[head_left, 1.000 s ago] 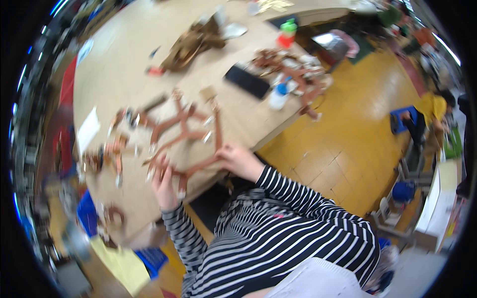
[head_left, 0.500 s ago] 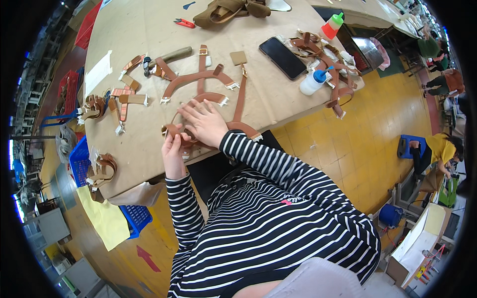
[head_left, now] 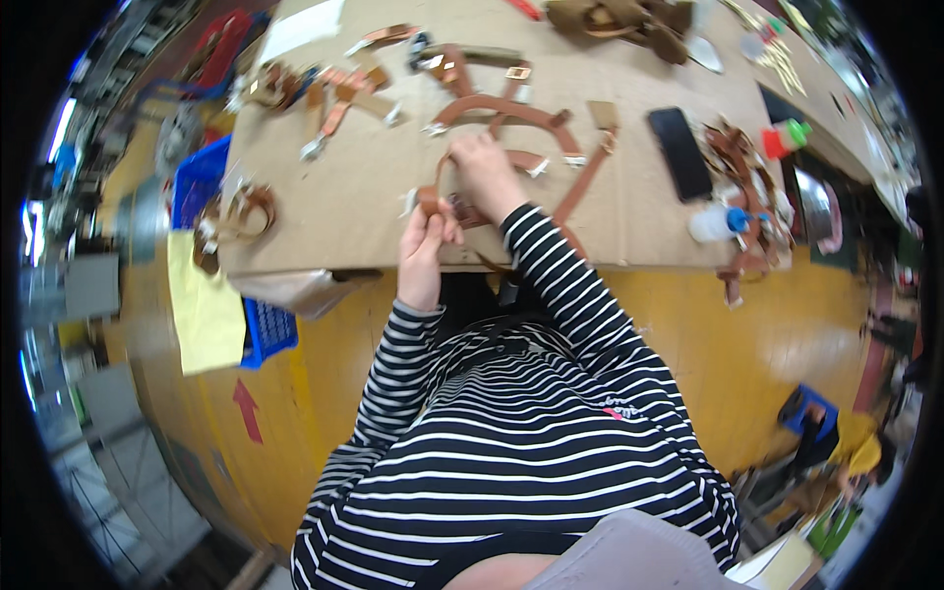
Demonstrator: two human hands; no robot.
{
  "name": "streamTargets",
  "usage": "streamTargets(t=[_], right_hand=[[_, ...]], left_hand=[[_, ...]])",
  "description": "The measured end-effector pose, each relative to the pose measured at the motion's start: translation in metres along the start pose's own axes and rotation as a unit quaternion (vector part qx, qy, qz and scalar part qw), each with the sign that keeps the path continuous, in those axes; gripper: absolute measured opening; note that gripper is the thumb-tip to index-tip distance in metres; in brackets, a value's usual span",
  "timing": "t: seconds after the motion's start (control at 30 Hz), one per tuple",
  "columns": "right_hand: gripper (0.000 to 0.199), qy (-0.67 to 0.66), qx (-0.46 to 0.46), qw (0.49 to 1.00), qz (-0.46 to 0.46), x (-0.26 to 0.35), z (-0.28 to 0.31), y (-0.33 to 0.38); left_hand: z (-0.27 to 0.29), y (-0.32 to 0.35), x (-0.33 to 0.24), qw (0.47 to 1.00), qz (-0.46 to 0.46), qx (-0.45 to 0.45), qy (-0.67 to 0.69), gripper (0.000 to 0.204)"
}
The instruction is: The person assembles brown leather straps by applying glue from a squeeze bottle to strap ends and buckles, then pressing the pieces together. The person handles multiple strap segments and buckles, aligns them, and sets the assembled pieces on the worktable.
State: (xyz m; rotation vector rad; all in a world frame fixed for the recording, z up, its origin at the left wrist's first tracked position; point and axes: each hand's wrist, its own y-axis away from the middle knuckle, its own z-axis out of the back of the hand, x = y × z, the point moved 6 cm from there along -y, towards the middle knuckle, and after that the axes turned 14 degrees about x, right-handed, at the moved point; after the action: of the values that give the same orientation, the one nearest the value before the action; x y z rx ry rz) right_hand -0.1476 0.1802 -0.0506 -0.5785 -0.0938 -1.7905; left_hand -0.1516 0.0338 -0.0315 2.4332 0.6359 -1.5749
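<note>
Centrally, item one: brown leather strap assembly [head_left: 511, 113], lying flat on the cardboard-covered surface [head_left: 344, 197], its curved bands fanning out beyond the hands toward the far side; the near end sits under both hands, presumably laid flat so the pieces stay aligned while worked.

Left hand [head_left: 428, 231]: fingers curled shut, pinching a short strap end [head_left: 430, 200] at the near edge of the surface, apparently to steady it.

Right hand [head_left: 484, 167]: just beyond the left, fingers bent and pressed down on a strap of the same assembly; whether it grips or only presses cannot be told.

Outward, left of the hands: loose strap pieces with metal fittings [head_left: 334, 103], and a coiled leather piece [head_left: 236, 211] at the surface edge; beyond that edge, a blue crate [head_left: 202, 177].

Right of the hands: a long strap [head_left: 585, 182] running toward the near edge, a black phone [head_left: 678, 152], a small bottle with blue cap [head_left: 713, 224], a heap of brown straps [head_left: 742, 167], a bottle with green cap [head_left: 787, 138].

Far side: darker leather bundle [head_left: 629, 20].
</note>
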Motion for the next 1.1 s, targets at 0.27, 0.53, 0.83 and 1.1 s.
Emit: streamTargets(t=[0.27,0.53,0.83,1.1], right_hand=[[0.009,0.127,0.01,0.992,-0.02,-0.029,-0.001,-0.058],[0.027,0.058,-0.07,0.995,0.048,-0.03,0.004,-0.07],[0.024,-0.264,0.185,0.947,-0.013,-0.013,0.059,0.019],[0.021,-0.163,0.209,0.964,-0.019,-0.005,0.065,0.117]], left_hand=[[-0.015,0.007,-0.025,0.99,-0.064,-0.114,0.049,0.016],[-0.003,0.012,-0.058,0.988,-0.035,-0.142,-0.043,0.02],[0.072,-0.034,-0.007,0.979,0.137,-0.147,0.019,0.03],[0.1,-0.037,0.026,0.969,0.199,-0.097,0.105,0.034]])
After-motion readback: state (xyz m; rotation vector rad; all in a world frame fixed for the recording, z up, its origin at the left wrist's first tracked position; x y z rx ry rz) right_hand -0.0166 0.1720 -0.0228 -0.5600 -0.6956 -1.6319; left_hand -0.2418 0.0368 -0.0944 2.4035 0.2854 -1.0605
